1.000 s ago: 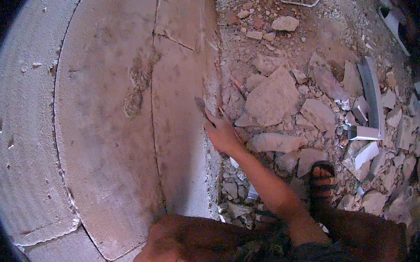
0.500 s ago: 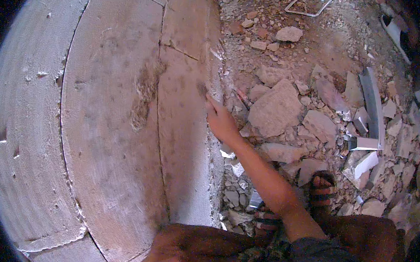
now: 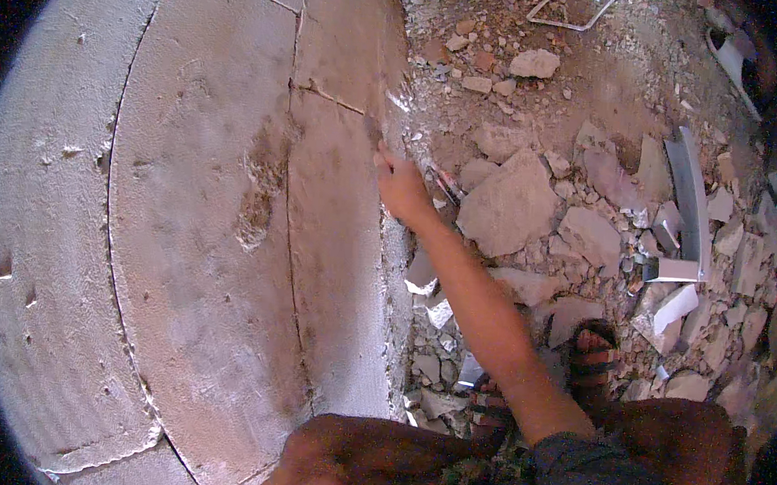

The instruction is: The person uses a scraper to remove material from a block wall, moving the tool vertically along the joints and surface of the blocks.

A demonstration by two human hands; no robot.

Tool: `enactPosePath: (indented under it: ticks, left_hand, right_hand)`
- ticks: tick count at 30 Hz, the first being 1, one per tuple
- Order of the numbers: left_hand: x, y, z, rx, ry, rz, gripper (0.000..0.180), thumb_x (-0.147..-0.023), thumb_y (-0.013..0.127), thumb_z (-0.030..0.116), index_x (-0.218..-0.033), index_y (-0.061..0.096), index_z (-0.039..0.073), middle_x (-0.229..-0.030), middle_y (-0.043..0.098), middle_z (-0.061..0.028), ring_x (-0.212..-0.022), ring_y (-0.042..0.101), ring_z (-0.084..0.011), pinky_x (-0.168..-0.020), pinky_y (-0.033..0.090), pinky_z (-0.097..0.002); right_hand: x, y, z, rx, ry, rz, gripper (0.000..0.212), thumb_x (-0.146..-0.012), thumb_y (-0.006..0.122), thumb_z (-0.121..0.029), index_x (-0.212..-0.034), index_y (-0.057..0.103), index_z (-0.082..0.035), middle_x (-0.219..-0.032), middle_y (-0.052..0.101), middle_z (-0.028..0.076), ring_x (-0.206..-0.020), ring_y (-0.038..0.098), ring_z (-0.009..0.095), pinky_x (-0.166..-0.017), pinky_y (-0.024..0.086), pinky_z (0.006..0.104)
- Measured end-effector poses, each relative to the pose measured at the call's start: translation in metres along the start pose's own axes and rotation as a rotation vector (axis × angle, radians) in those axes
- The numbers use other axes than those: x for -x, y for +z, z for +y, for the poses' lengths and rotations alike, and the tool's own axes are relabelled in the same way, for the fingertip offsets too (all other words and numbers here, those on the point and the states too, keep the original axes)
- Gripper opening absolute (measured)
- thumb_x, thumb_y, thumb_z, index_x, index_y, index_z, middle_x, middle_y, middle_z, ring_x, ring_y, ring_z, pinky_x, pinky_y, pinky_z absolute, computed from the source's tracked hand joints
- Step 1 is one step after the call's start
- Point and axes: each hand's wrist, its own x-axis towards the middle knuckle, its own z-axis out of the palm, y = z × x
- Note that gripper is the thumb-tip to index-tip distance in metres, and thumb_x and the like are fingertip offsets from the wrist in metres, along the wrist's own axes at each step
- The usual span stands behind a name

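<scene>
My right hand reaches up and left to the edge of a dusty grey-brown block wall. Its fingers are closed and pressed toward the surface. Past the fingertips, against the wall, is a small dark blurred shape; its kind cannot be made out. Left of the hand, a rough brown patch marks the block beside a dark joint line. My left hand does not show; my bent left knee is at the lower edge.
Broken slabs and rubble cover the ground on the right. A bent metal channel lies among them, and a thin reddish tool-like piece lies near the wall's foot. Farther off is a pale wire frame. My sandalled foot rests in the debris.
My right hand has slid up along the wall's edge and slightly left, and the dark shape at its fingertips has shifted with it. The rubble has not moved.
</scene>
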Motion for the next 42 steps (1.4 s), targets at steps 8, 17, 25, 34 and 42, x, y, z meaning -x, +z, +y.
enactPosePath:
  ticks: [8, 17, 25, 34, 42]
  left_hand:
    - [0.008, 0.005, -0.001, -0.027, -0.012, 0.029, 0.023, -0.081, 0.065, 0.024, -0.090, 0.055, 0.005, -0.085, 0.059, -0.0065, -0.078, 0.058, -0.0210, -0.070, 0.045, -0.0289]
    - [0.007, 0.006, 0.001, -0.047, -0.031, 0.044, 0.023, -0.082, 0.064, 0.024, -0.090, 0.055, 0.005, -0.085, 0.059, -0.0066, -0.079, 0.057, -0.0208, -0.070, 0.045, -0.0287]
    - [0.000, 0.007, 0.003, -0.039, -0.036, 0.030, 0.023, -0.082, 0.064, 0.024, -0.091, 0.055, 0.004, -0.085, 0.059, -0.0066, -0.079, 0.057, -0.0206, -0.070, 0.045, -0.0286]
    - [-0.001, 0.004, 0.001, -0.061, -0.051, 0.034, 0.023, -0.083, 0.063, 0.024, -0.091, 0.055, 0.004, -0.086, 0.058, -0.0067, -0.079, 0.057, -0.0203, -0.071, 0.045, -0.0285]
    - [-0.007, -0.001, -0.002, -0.044, -0.065, 0.019, 0.023, -0.083, 0.063, 0.024, -0.092, 0.055, 0.004, -0.086, 0.058, -0.0067, -0.080, 0.057, -0.0202, -0.071, 0.045, -0.0283]
  right_hand:
    - [0.029, 0.005, 0.010, -0.017, -0.041, -0.065, 0.040, -0.091, 0.047, -0.030, -0.124, 0.053, -0.007, -0.093, 0.062, 0.025, -0.084, 0.063, 0.032, -0.076, 0.046, 0.0380]
    - [-0.014, -0.014, 0.000, 0.018, -0.063, -0.183, 0.040, -0.091, 0.046, -0.033, -0.116, 0.057, -0.004, -0.088, 0.063, 0.027, -0.081, 0.063, 0.032, -0.075, 0.046, 0.0392]
    - [-0.011, -0.012, -0.005, 0.035, -0.022, -0.130, 0.042, -0.091, 0.046, -0.031, -0.124, 0.052, -0.006, -0.097, 0.062, 0.026, -0.091, 0.062, 0.034, -0.081, 0.046, 0.0353]
    - [-0.030, -0.017, -0.016, -0.113, -0.021, -0.027, 0.043, -0.089, 0.045, -0.036, -0.106, 0.061, 0.000, -0.091, 0.061, 0.029, -0.088, 0.060, 0.041, -0.080, 0.047, 0.0450]
    - [-0.100, 0.017, 0.037, -0.085, 0.063, -0.010, 0.040, -0.091, 0.046, -0.032, -0.077, 0.058, 0.003, -0.048, 0.049, 0.007, -0.038, 0.048, 0.018, -0.039, 0.039, 0.0349]
